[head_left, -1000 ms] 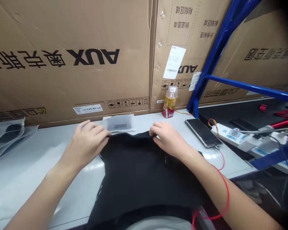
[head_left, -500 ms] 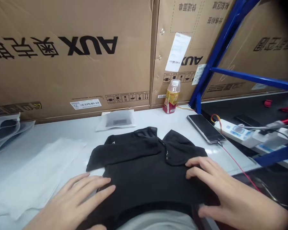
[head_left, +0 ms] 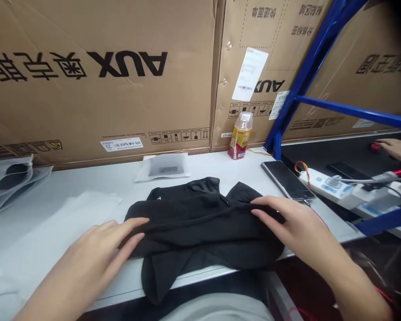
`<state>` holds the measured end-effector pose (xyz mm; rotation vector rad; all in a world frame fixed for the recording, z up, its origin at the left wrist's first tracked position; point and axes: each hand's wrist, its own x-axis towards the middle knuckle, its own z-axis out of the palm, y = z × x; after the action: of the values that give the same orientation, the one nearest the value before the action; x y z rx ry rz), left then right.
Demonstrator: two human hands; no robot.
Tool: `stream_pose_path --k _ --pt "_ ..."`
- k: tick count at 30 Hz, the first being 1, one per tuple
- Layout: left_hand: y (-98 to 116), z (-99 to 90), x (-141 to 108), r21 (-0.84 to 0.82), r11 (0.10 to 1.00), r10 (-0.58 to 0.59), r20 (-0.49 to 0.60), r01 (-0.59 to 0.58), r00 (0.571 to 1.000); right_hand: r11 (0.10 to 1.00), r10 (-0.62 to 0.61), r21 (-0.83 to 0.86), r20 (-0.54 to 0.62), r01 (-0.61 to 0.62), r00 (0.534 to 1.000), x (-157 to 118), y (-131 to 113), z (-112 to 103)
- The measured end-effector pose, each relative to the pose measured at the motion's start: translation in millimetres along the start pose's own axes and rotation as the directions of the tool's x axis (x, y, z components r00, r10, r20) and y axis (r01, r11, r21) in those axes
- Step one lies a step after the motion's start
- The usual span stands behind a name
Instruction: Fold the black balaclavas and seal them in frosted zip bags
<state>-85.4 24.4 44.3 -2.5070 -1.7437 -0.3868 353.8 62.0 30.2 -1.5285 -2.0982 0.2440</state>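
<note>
Left hand (head_left: pixel 87 254) lies open on the black shirt (head_left: pixel 200 227), newly folded over; right hand (head_left: pixel 294 227) sits on it, but I can't tell if it's gripping.

- Wall of large brown cardboard cartons (head_left: pixel 96 93), black AUX lettering printed upside down
- White paper label (head_left: pixel 250 74) stuck on the right-hand carton
- Blue steel shelving rack (head_left: pixel 316 58) at right, one slanted upright and a long crossbar
- Pale smooth counter (head_left: pixel 200 167) running along the foot of the cartons
- Dark surface (head_left: pixel 350 154) beyond the counter, under the rack
- Even indoor light across the cardboard
</note>
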Motion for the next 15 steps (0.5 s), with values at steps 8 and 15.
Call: stream_pose_path --k 8,15 --pt "65.7 9.4 30.6 0.2 0.952 0.259 -0.118 -0.232 0.959 0.977 -0.187 -0.086 0.105 0.196 0.977 -5.8 -5.5 18.7" --pt "113.3 33.8 60.8 -0.137 0.901 0.433 0.242 -0.411 0.868 0.943 -0.283 -0.087 0.296 0.321 0.912 -10.3 -32.0 31.2"
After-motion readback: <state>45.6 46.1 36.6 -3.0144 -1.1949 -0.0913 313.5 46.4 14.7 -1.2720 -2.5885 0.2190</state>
